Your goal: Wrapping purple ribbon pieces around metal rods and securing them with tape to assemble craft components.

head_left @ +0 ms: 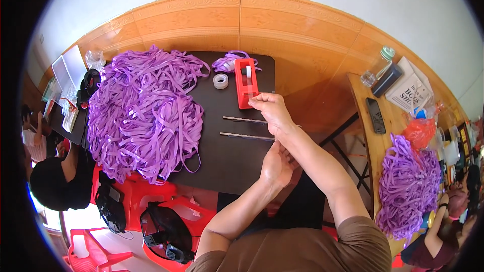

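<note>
My right hand (pixel 274 112) reaches over the table, with thumb and forefinger pinched on a strip of clear tape (pixel 250 84) that hangs from the red tape dispenser (pixel 246 99). Lower down, my left hand (pixel 278 167) is palm up by the table's edge, its fingers loosely curled and apart. My right wrist partly covers it, and I see nothing in it. Two thin patterned strips (pixel 244 119) (pixel 245 136) lie side by side on the dark table, their right ends near my hands. Left of the dispenser is a loose tape roll (pixel 220 81).
A large heap of purple ribbon (pixel 146 116) covers the table's left part; a smaller bundle (pixel 229 62) lies behind the dispenser. At right, a wooden table (pixel 362 98) bears a phone (pixel 375 116), a bottle and more ribbon. Red stools (pixel 186 216) stand at front left. Other people sit at both sides.
</note>
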The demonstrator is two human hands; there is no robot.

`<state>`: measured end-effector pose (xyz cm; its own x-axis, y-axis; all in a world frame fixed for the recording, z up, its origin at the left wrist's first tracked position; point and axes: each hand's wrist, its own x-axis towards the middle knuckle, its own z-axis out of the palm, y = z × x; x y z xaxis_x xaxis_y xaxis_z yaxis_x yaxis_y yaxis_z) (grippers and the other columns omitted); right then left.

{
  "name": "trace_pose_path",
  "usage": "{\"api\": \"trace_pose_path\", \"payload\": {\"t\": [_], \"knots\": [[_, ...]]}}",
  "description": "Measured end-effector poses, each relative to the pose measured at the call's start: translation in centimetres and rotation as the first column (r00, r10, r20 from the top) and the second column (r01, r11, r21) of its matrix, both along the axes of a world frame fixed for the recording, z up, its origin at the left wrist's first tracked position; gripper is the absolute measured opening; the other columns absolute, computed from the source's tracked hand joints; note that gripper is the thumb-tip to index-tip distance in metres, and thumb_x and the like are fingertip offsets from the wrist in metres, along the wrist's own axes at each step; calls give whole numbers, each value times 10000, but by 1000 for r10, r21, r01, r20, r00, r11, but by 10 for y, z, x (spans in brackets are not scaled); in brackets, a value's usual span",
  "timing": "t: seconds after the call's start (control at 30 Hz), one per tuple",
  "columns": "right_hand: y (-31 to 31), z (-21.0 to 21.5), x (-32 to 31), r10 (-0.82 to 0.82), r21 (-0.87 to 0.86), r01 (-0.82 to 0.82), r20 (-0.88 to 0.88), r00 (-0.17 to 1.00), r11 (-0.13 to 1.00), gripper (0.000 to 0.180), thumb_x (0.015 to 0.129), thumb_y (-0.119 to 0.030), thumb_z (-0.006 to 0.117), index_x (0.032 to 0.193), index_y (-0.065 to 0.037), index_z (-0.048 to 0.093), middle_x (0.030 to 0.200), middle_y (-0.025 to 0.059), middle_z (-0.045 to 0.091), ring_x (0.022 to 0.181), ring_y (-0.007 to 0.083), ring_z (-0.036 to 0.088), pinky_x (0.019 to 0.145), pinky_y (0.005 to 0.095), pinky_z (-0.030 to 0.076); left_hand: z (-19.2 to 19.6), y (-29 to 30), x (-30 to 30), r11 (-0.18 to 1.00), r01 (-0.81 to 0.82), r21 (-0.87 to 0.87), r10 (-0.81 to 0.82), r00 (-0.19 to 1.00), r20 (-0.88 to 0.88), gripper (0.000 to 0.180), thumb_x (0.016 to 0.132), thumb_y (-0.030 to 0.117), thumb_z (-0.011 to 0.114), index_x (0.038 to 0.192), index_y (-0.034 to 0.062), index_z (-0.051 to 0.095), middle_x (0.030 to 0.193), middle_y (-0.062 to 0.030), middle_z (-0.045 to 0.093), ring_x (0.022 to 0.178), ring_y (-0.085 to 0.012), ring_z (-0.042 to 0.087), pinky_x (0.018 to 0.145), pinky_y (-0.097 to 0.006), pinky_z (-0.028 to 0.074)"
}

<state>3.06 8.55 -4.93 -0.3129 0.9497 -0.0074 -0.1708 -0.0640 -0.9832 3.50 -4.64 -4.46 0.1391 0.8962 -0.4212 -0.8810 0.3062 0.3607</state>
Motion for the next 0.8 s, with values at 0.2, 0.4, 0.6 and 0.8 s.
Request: {"api": "trace_pose_path", "payload": {"t": [0.2, 0.4, 0.6, 0.8], "knots": [[-2, -3, 0, 2, 7, -2, 16, 1000, 1000, 165, 803, -62, 703, 682, 23, 629, 725, 23, 572, 602, 79, 457, 525, 246, 351, -6, 0, -1, 1000, 8, -1, -8, 999, 34, 398, 1002, 350, 307, 1297, 107, 420, 1278, -58, 501, 1176, -223, 465, 992, -389, 341], [10, -19, 4, -144, 377, 28, 284, 948, 926, 101, 782, -61, 703, 733, 15, 661, 968, 113, 582, 851, 179, 539, 740, 296, 408, -11, 2, -3, 999, 47, 23, -49, 998, 45, 425, 1004, 389, 318, 1290, 92, 419, 1262, -77, 502, 1149, -224, 472, 985, -394, 343], [22, -21, 28, -85, 446, -178, 510, 856, 877, 98, 759, -59, 701, 729, 17, 647, 1001, 165, 582, 953, 231, 565, 777, 319, 420, -24, 5, -1, 998, 53, -36, -50, 996, 70, 558, 989, 453, 344, 1300, -9, 381, 1281, -123, 468, 1157, -257, 453, 983, -397, 333], [24, 45, 101, 421, 208, -566, 480, 769, 798, 140, 877, -102, 605, 777, -4, 598, 1211, 140, 542, 1023, 160, 530, 883, 298, 414, -23, 4, -2, 998, 66, -5, -66, 998, 22, 615, 975, 499, 353, 1315, -11, 398, 1257, -117, 490, 1109, -257, 464, 929, -372, 352]]}}
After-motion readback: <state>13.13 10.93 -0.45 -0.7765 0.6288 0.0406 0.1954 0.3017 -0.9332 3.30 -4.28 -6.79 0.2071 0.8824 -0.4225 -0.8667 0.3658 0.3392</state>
